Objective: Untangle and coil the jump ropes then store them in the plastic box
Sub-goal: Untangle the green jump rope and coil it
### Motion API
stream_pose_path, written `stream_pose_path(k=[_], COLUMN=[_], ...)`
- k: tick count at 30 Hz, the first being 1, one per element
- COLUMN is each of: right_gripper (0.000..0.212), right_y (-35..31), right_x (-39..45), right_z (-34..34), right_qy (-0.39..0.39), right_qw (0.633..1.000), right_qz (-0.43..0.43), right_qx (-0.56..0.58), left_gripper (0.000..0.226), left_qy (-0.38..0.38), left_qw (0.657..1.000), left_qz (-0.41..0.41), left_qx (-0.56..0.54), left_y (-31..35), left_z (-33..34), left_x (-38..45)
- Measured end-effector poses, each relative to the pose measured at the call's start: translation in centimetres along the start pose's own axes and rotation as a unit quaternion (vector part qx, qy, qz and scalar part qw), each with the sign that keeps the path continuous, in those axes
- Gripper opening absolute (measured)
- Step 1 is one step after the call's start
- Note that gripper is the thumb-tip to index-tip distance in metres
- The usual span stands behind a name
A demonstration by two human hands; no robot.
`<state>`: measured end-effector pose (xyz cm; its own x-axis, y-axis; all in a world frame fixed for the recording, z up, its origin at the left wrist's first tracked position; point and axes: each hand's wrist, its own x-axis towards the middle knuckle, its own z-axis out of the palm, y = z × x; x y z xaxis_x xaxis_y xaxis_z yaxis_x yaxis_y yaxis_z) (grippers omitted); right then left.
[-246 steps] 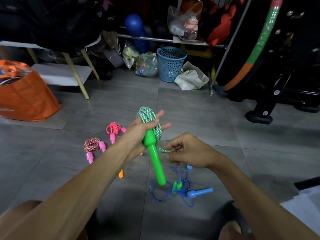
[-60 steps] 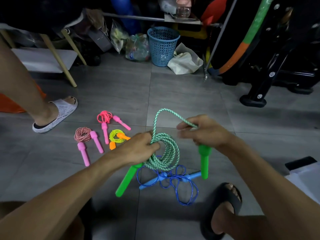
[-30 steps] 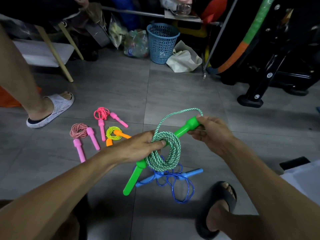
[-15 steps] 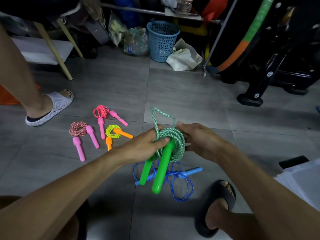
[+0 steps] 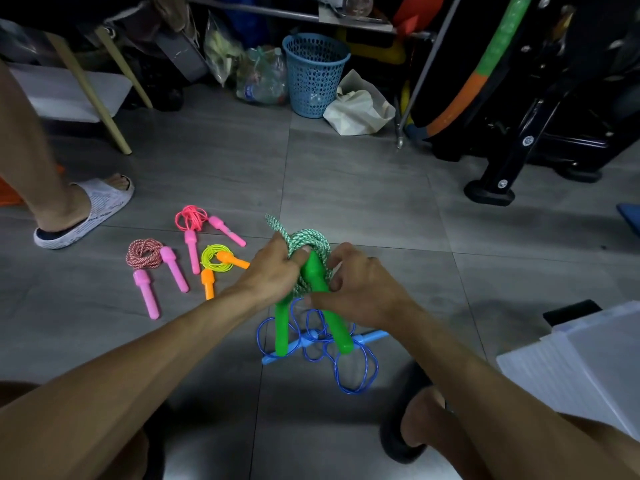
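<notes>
Gripped between both hands above the grey tiled floor: a coiled green-and-white braided jump rope with smooth green plastic handles. Left hand curled round the left side of the coil, thumb pressed on the top of one handle. Right hand curled against the right side, fingers pinching the strands beside the handle. Both handles hanging down from the fingers, tapered and glossy, a short rope end poking up beyond the left fingers. Directly beneath the hands, loose on the floor: a thin blue glossy plastic jump rope with light blue handles, tangled in open loops. Left of the left fingers, well apart, three coiled ropes: a pink cord rope with pink handles, a red-and-white braided rope with pink handles, a yellow-green cord rope with orange handles. Farther off, a blue perforated plastic basket.
</notes>
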<state>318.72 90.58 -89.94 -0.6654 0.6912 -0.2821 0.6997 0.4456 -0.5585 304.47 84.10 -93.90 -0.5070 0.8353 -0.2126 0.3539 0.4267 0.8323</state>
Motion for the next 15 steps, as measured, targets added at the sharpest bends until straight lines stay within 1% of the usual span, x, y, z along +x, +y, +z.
stream_pose_path(k=[2,3,5,6,7,8,10,11,12,13,15], right_gripper=[0.039,0.036,0.042,0.047,0.053,0.059,0.065,0.064,0.061,0.057,0.046], right_y=[0.6,0.9,1.6,2.0,2.5,3.0,3.6,3.7,3.6,3.5,3.4], right_x=[0.2,0.3,0.6,0.7,0.8,1.0,1.4,1.7,2.0,2.3,3.0], right_z=[0.4,0.1,-1.0,-1.8,-2.6,-3.2,-3.9,-3.9,-3.9,-3.9,-4.1], right_qy=[0.018,0.037,0.077,0.095,0.116,0.138,0.164,0.166,0.167,0.177,0.236], right_qw=[0.992,0.982,0.964,0.962,0.966,0.973,0.977,0.977,0.976,0.973,0.943], right_qz=[-0.044,-0.061,-0.083,-0.083,-0.078,-0.078,-0.114,-0.132,-0.133,-0.112,-0.046], right_qx=[-0.115,-0.173,-0.241,-0.242,-0.217,-0.168,-0.069,-0.024,0.034,0.101,0.229], left_gripper=[0.036,0.037,0.035,0.035,0.037,0.041,0.051,0.051,0.045,0.038,0.035], left_qy=[-0.001,0.005,0.031,0.034,0.024,0.009,-0.028,-0.041,-0.053,-0.061,-0.066], left_qw=[1.000,0.999,0.994,0.992,0.991,0.991,0.991,0.992,0.993,0.994,0.996], left_qz=[-0.022,-0.045,-0.096,-0.111,-0.123,-0.128,-0.126,-0.120,-0.105,-0.087,-0.052], left_qx=[0.013,0.027,0.046,0.050,0.045,0.035,0.023,0.021,0.016,0.009,-0.008], left_y=[0.1,0.1,0.1,-0.5,-1.0,-1.3,-1.9,-1.9,-1.8,-1.8,-1.1], left_z=[0.2,0.2,-0.5,-0.9,-1.3,-1.7,-2.0,-1.8,-1.6,-1.3,-0.8], left_x=[0.0,0.1,0.1,0.5,0.9,1.0,1.2,1.1,0.9,0.8,0.3])
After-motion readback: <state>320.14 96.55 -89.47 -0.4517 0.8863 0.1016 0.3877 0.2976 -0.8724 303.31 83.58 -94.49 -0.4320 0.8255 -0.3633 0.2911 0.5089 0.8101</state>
